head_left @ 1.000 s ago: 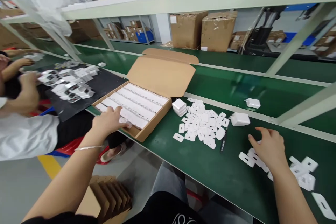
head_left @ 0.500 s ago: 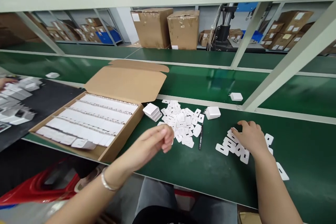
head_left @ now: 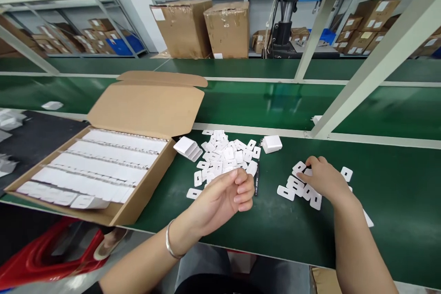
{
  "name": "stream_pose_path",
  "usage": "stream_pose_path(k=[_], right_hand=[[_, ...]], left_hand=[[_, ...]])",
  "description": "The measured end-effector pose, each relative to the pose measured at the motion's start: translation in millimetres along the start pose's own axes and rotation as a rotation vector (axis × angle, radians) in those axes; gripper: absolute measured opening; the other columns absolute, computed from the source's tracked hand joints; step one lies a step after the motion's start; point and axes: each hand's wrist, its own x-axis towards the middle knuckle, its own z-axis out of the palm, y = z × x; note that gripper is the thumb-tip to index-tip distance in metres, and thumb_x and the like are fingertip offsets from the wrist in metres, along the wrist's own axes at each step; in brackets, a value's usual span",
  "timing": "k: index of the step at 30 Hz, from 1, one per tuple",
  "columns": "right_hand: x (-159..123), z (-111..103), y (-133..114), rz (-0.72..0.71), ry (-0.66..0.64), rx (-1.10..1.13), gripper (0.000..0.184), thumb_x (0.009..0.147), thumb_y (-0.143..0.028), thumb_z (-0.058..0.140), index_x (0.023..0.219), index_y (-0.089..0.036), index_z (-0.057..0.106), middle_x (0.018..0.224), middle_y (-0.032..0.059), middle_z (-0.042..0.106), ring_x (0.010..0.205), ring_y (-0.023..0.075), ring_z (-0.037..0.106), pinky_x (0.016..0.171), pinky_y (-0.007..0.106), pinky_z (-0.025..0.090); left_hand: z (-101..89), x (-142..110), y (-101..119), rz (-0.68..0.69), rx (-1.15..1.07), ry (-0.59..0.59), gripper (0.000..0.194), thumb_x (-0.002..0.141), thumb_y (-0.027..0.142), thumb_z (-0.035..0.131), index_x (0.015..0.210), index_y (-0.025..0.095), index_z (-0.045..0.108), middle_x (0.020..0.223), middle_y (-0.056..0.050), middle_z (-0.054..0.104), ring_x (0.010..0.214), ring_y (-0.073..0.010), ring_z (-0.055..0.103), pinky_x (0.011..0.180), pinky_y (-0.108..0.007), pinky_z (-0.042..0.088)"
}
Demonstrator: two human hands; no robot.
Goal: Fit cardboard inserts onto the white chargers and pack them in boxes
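Note:
My left hand (head_left: 225,195) hovers palm-up over the green bench, fingers curled inward with nothing visible in them, just below a pile of small white flat pieces (head_left: 223,156). My right hand (head_left: 322,179) lies on a smaller spread of white pieces (head_left: 296,186), its fingers bent and pressing on them. An open cardboard box (head_left: 148,179) filled with rows of white parts sits at left. A white charger block (head_left: 272,144) and a stack of white pieces (head_left: 188,148) lie near the pile. A black pen (head_left: 257,179) lies between the two heaps.
A slanted metal post (head_left: 365,73) rises from the bench at right. A conveyor belt (head_left: 268,105) runs behind, with brown cartons (head_left: 203,27) beyond it. A black mat (head_left: 31,133) with white items is at far left. A red seat (head_left: 51,252) shows below.
My left hand left the box and came right to the middle, curling its fingers. My right hand stayed on the small spread. The view swung right and down.

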Motion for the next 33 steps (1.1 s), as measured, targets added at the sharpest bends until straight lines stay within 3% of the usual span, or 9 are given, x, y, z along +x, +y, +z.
stream_pose_path(k=[3,6,9,13,15,19,23,28,33], right_hand=[[1,4,-2,-0.051,0.016,0.031,0.026,0.094,-0.038,0.059,0.111,-0.019,0.061,0.111,0.0122,0.064,0.091,0.0293,0.069,0.067,0.037,0.050],[3,11,-2,-0.129,0.083,0.055,0.030,0.091,-0.036,0.063,0.116,-0.018,0.062,0.114,0.0134,0.064,0.099,0.0326,0.068,0.073,0.039,0.052],[7,17,-3,-0.232,0.135,0.096,0.036,0.090,-0.036,0.065,0.123,-0.020,0.061,0.121,0.0136,0.063,0.105,0.0337,0.067,0.080,0.040,0.053],[11,24,-9,-0.304,0.198,0.107,0.024,0.090,-0.038,0.067,0.107,-0.022,0.063,0.109,0.0115,0.063,0.100,0.0326,0.066,0.083,0.042,0.054],[11,25,-12,-0.282,0.238,0.090,0.027,0.091,-0.045,0.068,0.102,-0.022,0.063,0.104,0.0112,0.062,0.098,0.0336,0.065,0.083,0.044,0.054],[9,22,-11,-0.320,0.218,0.146,0.030,0.095,-0.034,0.063,0.123,-0.023,0.064,0.113,0.0119,0.062,0.108,0.0336,0.064,0.091,0.046,0.055],[10,20,-9,-0.444,0.129,0.233,0.038,0.095,-0.017,0.054,0.130,-0.028,0.066,0.127,0.0108,0.060,0.119,0.0307,0.062,0.095,0.043,0.054],[16,20,-14,-0.442,0.117,0.290,0.020,0.098,-0.023,0.054,0.111,-0.024,0.069,0.117,0.0085,0.064,0.088,0.0233,0.069,0.074,0.036,0.054],[18,21,-14,-0.387,0.156,0.326,0.022,0.103,-0.029,0.047,0.103,-0.023,0.068,0.111,0.0076,0.065,0.076,0.0197,0.067,0.070,0.036,0.052]], left_hand=[[-11.2,22,-6,0.149,0.454,0.068,0.035,0.100,0.046,0.063,0.080,0.021,0.047,0.075,0.002,0.041,0.066,-0.0130,0.039,0.066,-0.027,0.039],[-24.9,60,-12,0.422,1.087,0.179,0.010,0.100,0.031,0.057,0.101,0.022,0.057,0.094,-0.005,0.058,0.084,-0.0195,0.055,0.080,-0.035,0.046],[-36.5,107,-20,0.644,1.607,0.251,0.029,0.097,0.026,0.060,0.125,0.020,0.056,0.120,-0.014,0.061,0.111,-0.0304,0.060,0.095,-0.044,0.048],[-45.1,159,-30,0.655,2.014,0.243,0.062,0.092,0.039,0.074,0.142,0.011,0.051,0.138,-0.023,0.059,0.127,-0.0408,0.056,0.104,-0.052,0.044],[-46.8,173,-30,0.604,2.111,0.169,0.058,0.093,0.036,0.075,0.140,0.010,0.054,0.133,-0.023,0.065,0.125,-0.0398,0.057,0.106,-0.053,0.042],[-47.0,169,-22,0.587,1.996,0.107,0.048,0.092,0.033,0.077,0.133,0.015,0.062,0.122,-0.017,0.073,0.123,-0.0376,0.059,0.108,-0.052,0.041],[-46.6,127,-16,0.529,1.436,0.143,0.049,0.097,0.043,0.070,0.139,0.022,0.056,0.124,-0.012,0.072,0.114,-0.0306,0.066,0.095,-0.042,0.050],[-50.2,67,-24,0.384,0.868,0.036,0.038,0.109,0.050,0.046,0.137,0.024,0.051,0.124,-0.012,0.073,0.073,-0.0159,0.063,0.063,-0.029,0.048],[-59.0,43,-38,0.477,0.781,-0.030,0.034,0.107,0.042,0.053,0.136,0.026,0.056,0.133,-0.013,0.067,0.072,-0.0128,0.064,0.066,-0.029,0.052]])
